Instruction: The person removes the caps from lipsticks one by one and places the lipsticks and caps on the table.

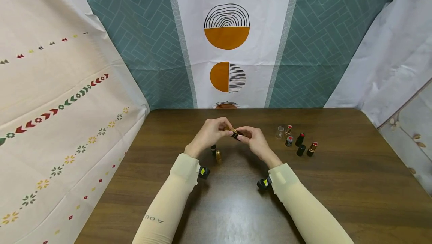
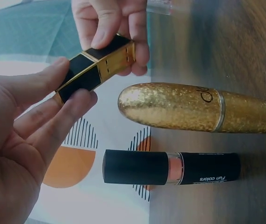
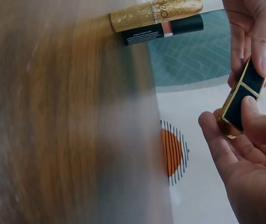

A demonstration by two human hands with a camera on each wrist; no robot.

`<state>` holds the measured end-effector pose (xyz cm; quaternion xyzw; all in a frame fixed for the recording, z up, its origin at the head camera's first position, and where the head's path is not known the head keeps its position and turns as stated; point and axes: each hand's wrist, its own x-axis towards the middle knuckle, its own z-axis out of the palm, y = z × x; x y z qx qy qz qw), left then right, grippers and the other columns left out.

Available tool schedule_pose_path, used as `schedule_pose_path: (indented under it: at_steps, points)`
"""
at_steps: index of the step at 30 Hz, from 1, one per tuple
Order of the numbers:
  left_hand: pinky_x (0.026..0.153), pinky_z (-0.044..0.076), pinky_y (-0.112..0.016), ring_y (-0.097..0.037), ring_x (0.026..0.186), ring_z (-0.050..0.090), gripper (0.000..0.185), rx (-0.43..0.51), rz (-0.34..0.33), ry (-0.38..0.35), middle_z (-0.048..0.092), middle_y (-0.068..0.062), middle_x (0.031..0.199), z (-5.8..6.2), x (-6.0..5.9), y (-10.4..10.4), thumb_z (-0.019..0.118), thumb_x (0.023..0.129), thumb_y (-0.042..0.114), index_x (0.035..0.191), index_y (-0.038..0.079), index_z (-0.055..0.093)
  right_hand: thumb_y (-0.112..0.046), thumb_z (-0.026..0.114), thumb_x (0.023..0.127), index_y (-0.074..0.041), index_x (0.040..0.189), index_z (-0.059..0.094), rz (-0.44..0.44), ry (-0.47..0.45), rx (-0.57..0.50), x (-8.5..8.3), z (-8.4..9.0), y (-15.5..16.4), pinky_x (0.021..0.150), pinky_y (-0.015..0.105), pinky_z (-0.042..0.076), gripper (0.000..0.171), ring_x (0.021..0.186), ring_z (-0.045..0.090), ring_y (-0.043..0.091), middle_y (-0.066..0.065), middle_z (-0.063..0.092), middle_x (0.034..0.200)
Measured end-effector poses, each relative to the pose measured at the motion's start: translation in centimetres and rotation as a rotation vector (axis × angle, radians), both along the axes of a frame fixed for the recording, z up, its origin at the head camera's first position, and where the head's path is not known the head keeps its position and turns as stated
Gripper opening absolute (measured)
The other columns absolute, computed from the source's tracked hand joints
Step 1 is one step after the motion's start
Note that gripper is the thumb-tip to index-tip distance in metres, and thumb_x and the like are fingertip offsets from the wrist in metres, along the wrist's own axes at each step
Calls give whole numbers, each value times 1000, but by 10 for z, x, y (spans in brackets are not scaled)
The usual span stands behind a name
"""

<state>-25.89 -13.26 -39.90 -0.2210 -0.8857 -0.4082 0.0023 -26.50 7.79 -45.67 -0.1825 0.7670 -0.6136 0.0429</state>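
Observation:
Both hands hold a black lipstick tube with gold edges (image 2: 97, 67) above the table. My left hand (image 1: 210, 135) pinches one end between thumb and fingers. The other end is gripped by my right hand (image 1: 254, 140), its thumb lying on a black face in the right wrist view. A gold seam runs across the tube, and the two sections meet there. Below the left hand, a glittery gold lipstick (image 2: 170, 107) stands upright on the table. Beside it is a slim black lipstick (image 2: 137, 167) with a peach band, also upright; in the head view the left hand partly covers it.
On the wooden table (image 1: 337, 191), right of the hands, stand a clear cap (image 1: 279, 131), an open black lipstick (image 1: 299, 139), a black cap (image 1: 301, 150), a black-and-gold lipstick with a red tip (image 1: 312, 148) and other small lipstick pieces. Patterned cloth (image 1: 135, 30) hangs behind the table.

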Motion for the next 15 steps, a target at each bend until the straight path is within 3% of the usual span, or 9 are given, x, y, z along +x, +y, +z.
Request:
schedule_pose_path:
  at_steps: [7,15]
  points:
    - [84,58,-34,-21,94,74,10,-3,-33,-5,77,1,100,0,1,0,74,97,14,107,13,77,0,69,99,3,121,72,-37,94,94,-2,0,3,83,35,55,23,99,71,30,19,74,115]
    - [83,59,-33,-21,93,74,11,4,-45,-9,77,1,100,1,1,1,74,97,13,107,13,78,2,70,97,3,120,72,-39,113,102,1,3,4,87,43,57,24,101,72,33,20,74,116]
